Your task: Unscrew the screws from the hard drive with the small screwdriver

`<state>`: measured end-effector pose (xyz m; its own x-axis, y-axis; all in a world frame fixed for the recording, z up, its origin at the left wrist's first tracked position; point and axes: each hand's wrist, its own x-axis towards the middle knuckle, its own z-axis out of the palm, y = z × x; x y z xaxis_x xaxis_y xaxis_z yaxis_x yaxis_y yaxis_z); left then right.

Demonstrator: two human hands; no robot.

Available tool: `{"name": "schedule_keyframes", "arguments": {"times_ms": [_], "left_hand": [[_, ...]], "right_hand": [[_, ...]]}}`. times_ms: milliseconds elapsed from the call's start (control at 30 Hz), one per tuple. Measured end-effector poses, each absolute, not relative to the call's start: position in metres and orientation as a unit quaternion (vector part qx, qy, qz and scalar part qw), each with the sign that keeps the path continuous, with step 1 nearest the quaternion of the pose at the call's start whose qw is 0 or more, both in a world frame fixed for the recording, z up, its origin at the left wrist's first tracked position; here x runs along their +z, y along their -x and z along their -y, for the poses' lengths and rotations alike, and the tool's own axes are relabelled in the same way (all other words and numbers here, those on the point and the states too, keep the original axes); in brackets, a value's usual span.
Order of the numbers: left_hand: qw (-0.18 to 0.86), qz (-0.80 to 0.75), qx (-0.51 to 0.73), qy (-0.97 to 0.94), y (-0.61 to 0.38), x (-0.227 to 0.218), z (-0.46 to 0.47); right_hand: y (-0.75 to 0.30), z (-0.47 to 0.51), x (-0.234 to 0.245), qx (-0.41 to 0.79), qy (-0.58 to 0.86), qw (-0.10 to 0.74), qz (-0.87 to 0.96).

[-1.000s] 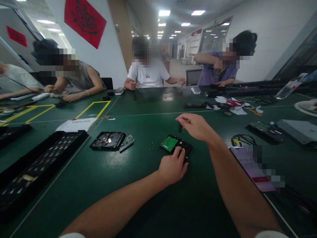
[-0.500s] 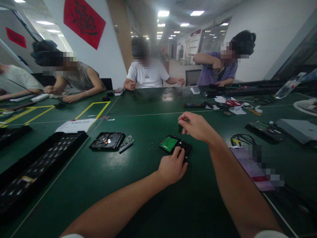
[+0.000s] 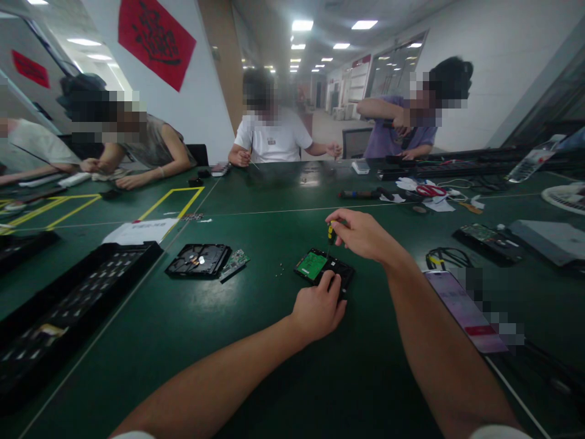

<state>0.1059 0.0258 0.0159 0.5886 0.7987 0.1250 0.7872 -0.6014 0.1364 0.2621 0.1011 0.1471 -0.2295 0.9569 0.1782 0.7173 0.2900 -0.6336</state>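
Observation:
A black hard drive [image 3: 342, 266] with a green circuit board [image 3: 311, 266] on its left part lies flat on the table. My left hand [image 3: 319, 305] grips its near right edge, fingers on top and thumb at the side. Above the drive, my right hand [image 3: 356, 233] pinches a small screwdriver [image 3: 331, 233] with a yellow and black handle. The screwdriver stands nearly upright, its thin shaft pointing down at the board's right edge; whether the tip sits in a screw is too small to tell. Several tiny screws [image 3: 281, 269] lie left of the drive.
Left of the screws are a second black hard drive [image 3: 198, 261] and a loose circuit board [image 3: 236, 263]. A long black tray [image 3: 150, 249] lies farther left. A phone [image 3: 461, 311] and another drive [image 3: 489, 242] are at right. Several people sit across the green table [image 3: 256, 204].
The screwdriver's yellow handle now shows where it looked dark before. My right fingertips have shifted slightly left on it. My left hand and the hard drive stay put.

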Motion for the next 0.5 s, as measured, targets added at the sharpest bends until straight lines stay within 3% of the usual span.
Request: {"name": "schedule_keyframes", "arguments": {"times_ms": [233,500], "left_hand": [[0.040,-0.448,0.087,-0.889,-0.1062,0.0194,-0.0250],[0.041,-0.449,0.081,-0.889,-0.1064,0.0214,-0.0246]], "right_hand": [[-0.2618,-0.1031,0.1397,0.290,0.547,0.296,0.727],[-0.2622,-0.1030,0.1449,0.211,0.523,0.271,0.780]]}}
